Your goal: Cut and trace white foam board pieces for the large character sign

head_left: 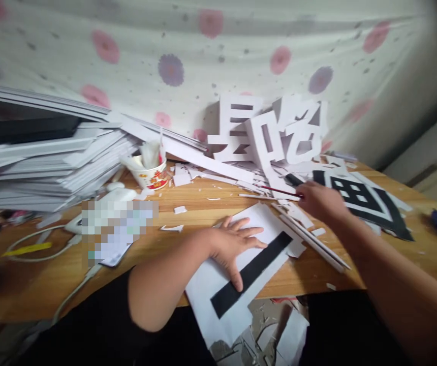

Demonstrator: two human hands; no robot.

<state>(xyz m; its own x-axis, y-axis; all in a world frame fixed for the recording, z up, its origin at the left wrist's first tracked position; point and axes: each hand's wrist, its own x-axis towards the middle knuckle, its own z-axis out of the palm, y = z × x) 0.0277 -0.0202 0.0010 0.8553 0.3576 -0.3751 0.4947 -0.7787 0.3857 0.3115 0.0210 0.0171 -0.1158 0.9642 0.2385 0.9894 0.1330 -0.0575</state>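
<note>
My left hand (pixel 237 244) lies spread on a white sheet (pixel 203 284) that reaches over the table's front edge. Its thumb rests on a black strip (pixel 252 274) running slantwise across the sheet. Farther right, my right hand (pixel 319 199) is closed at the end of a thin dark red stick (pixel 281 191), whose kind I cannot make out. A short black piece (pixel 293 179) lies just beyond its fingers. Long narrow white strips (pixel 313 239) sit between the sheet and my right forearm.
White cut-out characters (pixel 237 124) stand at the back. Stacked white boards (pixel 62 168) fill the left, near a paper cup (pixel 152 173), a white power strip (pixel 107 203) and a phone (pixel 117 254). A black-and-white cut character (pixel 389 211) lies right. Scraps (pixel 264 335) lie below the table.
</note>
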